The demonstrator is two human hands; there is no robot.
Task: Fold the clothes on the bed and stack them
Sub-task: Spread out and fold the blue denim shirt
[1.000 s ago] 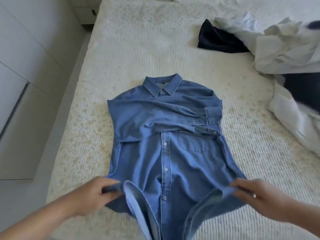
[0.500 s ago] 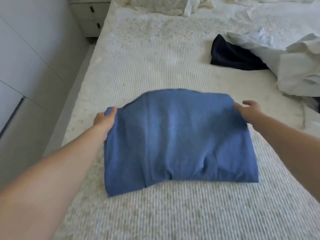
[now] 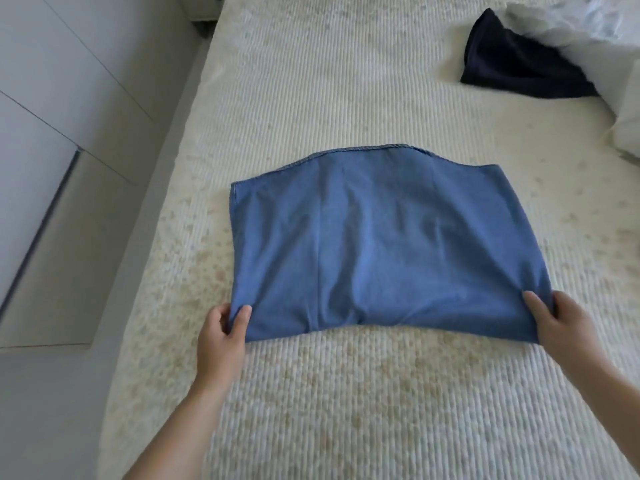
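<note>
The bed (image 3: 346, 81) fills most of the view; its cover is cream with fine ribs and pale brown specks. To the left of it stand white cabinet doors (image 3: 52, 116).

In the middle of the bed lies the blue shirt (image 3: 374, 244), folded over once into a wide, flat shape. Its hemmed edge is on the far side, and the fold is on the near side, close to the person. No collar or buttons show on the upper face.

At the far right of the bed there is a pile of white clothes (image 3: 588, 32), only partly in view, and a dark navy garment (image 3: 512, 60) lies just beside it, touching its edge. Both are well apart from the blue shirt.

The left hand (image 3: 221, 337) is at the near left corner of the shirt. Its thumb lies on top of the cloth and the other fingers (image 3: 220, 315) curl beside and under the edge, so it pinches this corner. The right hand (image 3: 568, 327) is at the near right corner in the same manner: the thumb presses on the top, the fingers go around the edge, and the corner is pinched between them. Both corners rest low, at the bed cover.
</note>
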